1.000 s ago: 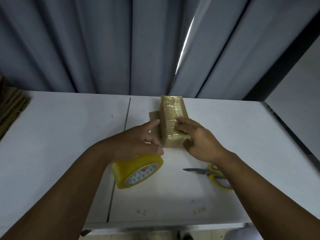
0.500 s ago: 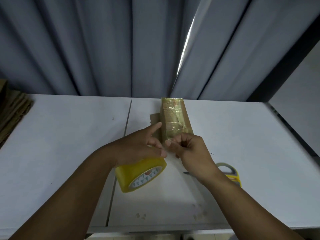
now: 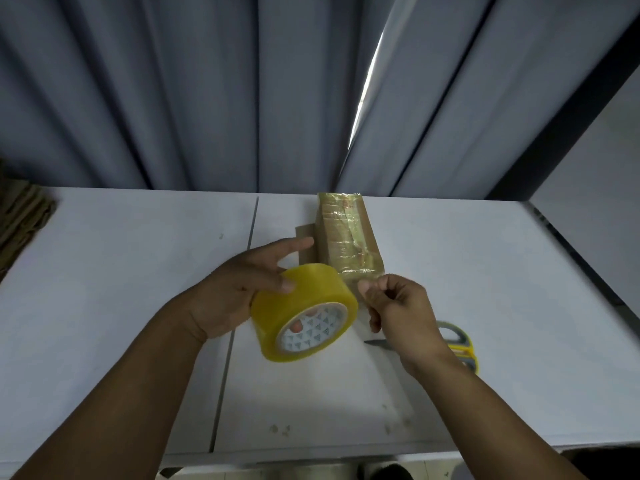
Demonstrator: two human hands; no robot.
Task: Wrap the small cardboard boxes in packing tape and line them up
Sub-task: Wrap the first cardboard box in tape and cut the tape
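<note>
The left hand (image 3: 239,292) grips the yellow tape roll (image 3: 304,313) above the desk (image 3: 121,271). Just right of it, the right hand (image 3: 398,306) pinches what looks like the clear tape end (image 3: 360,301). The taped boxes (image 3: 346,237) sit in a row just beyond. A slack pull could let the strip fold onto itself or land crooked on the nearest box. The scissors (image 3: 457,344) lie near right.

Packing workstation in a plain indoor room. A white table (image 3: 450,271) stands against grey pleated curtains (image 3: 173,98). Supplies in view: flattened cardboard (image 3: 20,216) stacked at the left edge, 1 roll of packing tape (image 3: 304,306) and 1 pair of scissors (image 3: 457,341).
</note>
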